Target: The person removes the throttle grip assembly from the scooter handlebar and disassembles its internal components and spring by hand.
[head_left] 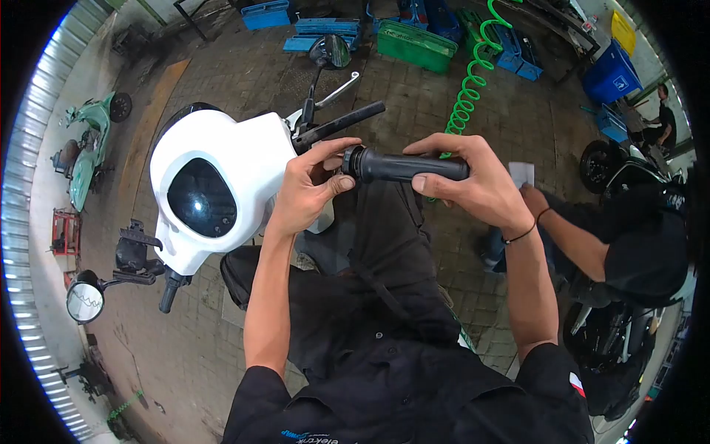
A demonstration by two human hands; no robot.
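A black cylindrical handlebar grip (405,167) is held level in front of my chest. My left hand (309,185) pinches its ringed collar at the left end with thumb and fingers. Around the right end, the thumb and fingers of my right hand (473,177) are wrapped. Just beyond my left hand, a bare black handlebar end (347,120) sticks out from the white scooter front (222,148), beside a silver brake lever (339,90) and a round mirror (330,53).
A co-worker in black (629,244) stands close at right, holding a white paper (521,174). A green coiled hose (467,89) hangs ahead. Green (416,46) and blue toolboxes (322,35) lie on the floor. A second mirror (86,302) juts out at left.
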